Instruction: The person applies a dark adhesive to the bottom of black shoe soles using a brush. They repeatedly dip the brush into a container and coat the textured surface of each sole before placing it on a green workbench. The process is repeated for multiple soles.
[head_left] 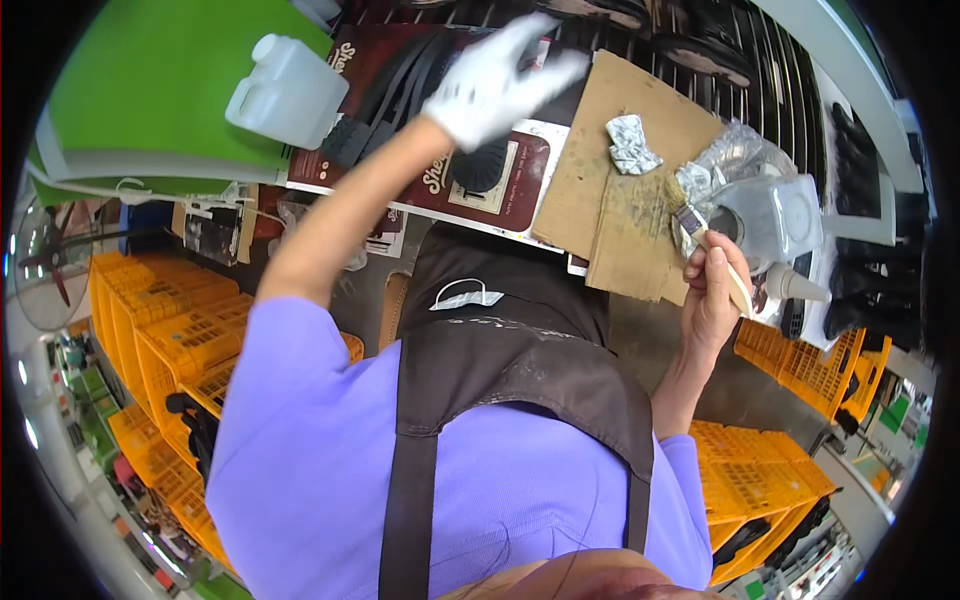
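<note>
My left hand (497,88), in a white glove, stretches out over the far side of the workbench, smeared a little by motion. Its fingers are spread, and I see nothing in them. Below it lie black shoe soles (480,168) on a dark red printed board (528,178). My bare right hand (712,285) is closed round the pale handle of a brush (690,217). The bristles are beside the open mouth of a clear plastic container (785,215), at the edge of a stained cardboard sheet (625,215). A crumpled, stained cloth (632,146) rests on that cardboard.
A white plastic jug (288,92) stands at the far left by a green surface (160,90). Black shoes (705,60) sit on a slatted rack at the back. A nozzle bottle (797,284) is near my right hand. Orange crates (170,290) stand on both sides.
</note>
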